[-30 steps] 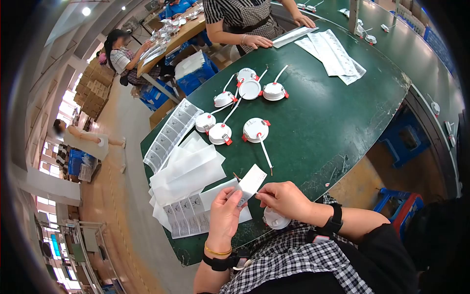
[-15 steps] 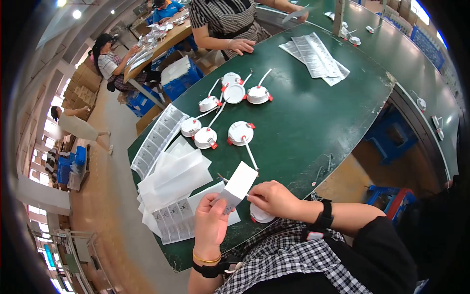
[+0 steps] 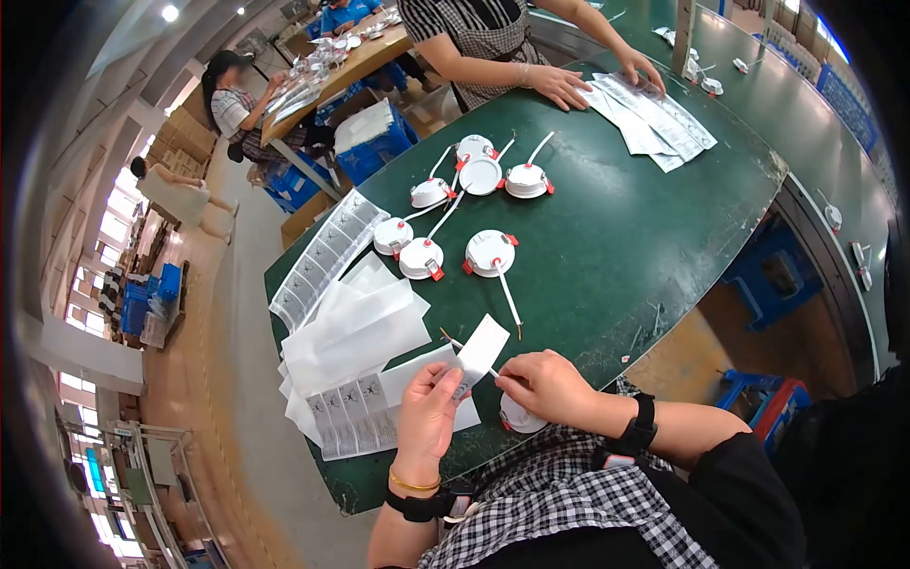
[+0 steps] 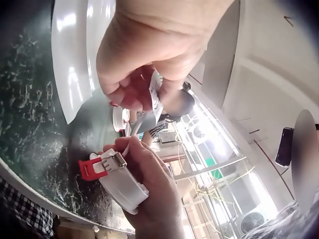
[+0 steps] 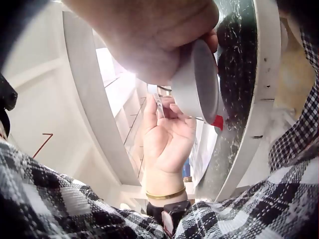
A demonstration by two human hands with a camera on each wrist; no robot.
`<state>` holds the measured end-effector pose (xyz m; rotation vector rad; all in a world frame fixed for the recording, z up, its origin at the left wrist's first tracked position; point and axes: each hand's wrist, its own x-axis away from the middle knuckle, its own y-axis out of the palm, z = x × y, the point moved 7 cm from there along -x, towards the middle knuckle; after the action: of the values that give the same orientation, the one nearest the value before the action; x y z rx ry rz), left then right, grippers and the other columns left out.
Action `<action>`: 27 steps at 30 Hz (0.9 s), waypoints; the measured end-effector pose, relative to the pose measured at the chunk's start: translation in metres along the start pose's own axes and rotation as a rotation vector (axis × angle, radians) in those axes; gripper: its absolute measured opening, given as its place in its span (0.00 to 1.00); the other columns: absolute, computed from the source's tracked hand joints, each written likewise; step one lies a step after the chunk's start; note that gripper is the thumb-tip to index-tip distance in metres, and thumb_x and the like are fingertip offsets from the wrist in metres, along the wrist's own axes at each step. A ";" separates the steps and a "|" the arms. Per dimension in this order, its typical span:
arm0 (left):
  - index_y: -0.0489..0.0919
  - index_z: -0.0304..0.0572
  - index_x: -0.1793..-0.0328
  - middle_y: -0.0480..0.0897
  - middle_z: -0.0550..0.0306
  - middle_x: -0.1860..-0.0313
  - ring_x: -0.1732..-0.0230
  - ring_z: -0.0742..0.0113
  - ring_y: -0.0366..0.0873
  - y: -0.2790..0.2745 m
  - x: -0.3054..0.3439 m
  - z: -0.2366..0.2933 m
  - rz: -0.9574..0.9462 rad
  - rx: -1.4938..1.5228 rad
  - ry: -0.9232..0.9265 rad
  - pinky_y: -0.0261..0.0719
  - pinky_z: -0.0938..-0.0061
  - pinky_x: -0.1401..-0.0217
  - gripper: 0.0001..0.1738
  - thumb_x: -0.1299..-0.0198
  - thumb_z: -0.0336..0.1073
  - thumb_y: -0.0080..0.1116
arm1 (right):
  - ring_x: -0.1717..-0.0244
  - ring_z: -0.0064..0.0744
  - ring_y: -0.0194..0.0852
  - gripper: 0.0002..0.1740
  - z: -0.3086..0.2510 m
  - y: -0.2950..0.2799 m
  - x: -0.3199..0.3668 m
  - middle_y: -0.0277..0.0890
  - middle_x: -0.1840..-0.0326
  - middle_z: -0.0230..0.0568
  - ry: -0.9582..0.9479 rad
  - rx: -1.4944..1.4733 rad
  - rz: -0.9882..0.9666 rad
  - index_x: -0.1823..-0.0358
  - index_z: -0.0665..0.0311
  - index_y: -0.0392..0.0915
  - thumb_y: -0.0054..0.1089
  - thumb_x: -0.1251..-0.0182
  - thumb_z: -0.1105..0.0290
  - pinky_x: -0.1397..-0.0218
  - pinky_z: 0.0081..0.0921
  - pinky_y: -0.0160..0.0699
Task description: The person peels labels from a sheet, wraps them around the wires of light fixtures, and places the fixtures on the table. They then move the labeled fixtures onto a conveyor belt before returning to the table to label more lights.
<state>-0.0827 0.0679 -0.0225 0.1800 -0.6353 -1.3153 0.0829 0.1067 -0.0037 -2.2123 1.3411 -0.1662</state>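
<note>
In the head view the left hand point(image 3: 428, 412) pinches a small white label point(image 3: 482, 343) around a cable whose stripped wire ends stick out at the upper left. The right hand point(image 3: 550, 387) grips the cable near a round white lamp point(image 3: 520, 415), which hangs below its fingers at the table's near edge. The left wrist view shows that lamp point(image 4: 122, 188) with a red clip and a spring, against the right hand point(image 4: 155, 196). In the right wrist view the lamp point(image 5: 197, 82) lies under the right hand, and the left hand point(image 5: 169, 142) holds the label beyond.
Several white lamps point(image 3: 490, 253) with cables and red clips lie on the green table point(image 3: 607, 256). Loose white sheets point(image 3: 355, 332) and printed label strips point(image 3: 327, 256) are at the left. Across the table, another person's hands point(image 3: 561, 87) touch more strips point(image 3: 654, 123).
The head view has shifted slightly back and forth. Both hands keep their hold, while the label has tilted a little. The person across has brought both hands onto the strips.
</note>
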 end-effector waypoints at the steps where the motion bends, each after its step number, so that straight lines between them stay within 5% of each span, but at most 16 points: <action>1: 0.77 0.40 0.51 0.82 0.59 0.56 0.55 0.71 0.80 0.000 -0.001 -0.001 -0.001 -0.008 -0.001 0.78 0.72 0.51 0.09 0.36 0.29 0.60 | 0.67 0.46 0.80 0.12 0.000 0.000 0.000 0.80 0.72 0.43 -0.001 0.000 0.000 0.67 0.63 0.82 0.57 0.36 0.62 0.59 0.39 0.74; 27: 0.77 0.37 0.51 0.82 0.58 0.56 0.55 0.72 0.79 0.000 -0.005 -0.005 0.013 -0.079 -0.028 0.78 0.73 0.51 0.11 0.36 0.32 0.61 | 0.68 0.46 0.80 0.12 -0.001 -0.001 -0.001 0.81 0.72 0.45 -0.002 0.001 -0.015 0.67 0.64 0.82 0.57 0.35 0.63 0.60 0.39 0.75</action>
<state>-0.0805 0.0715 -0.0284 0.0930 -0.6067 -1.3297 0.0831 0.1073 -0.0025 -2.2217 1.3233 -0.1698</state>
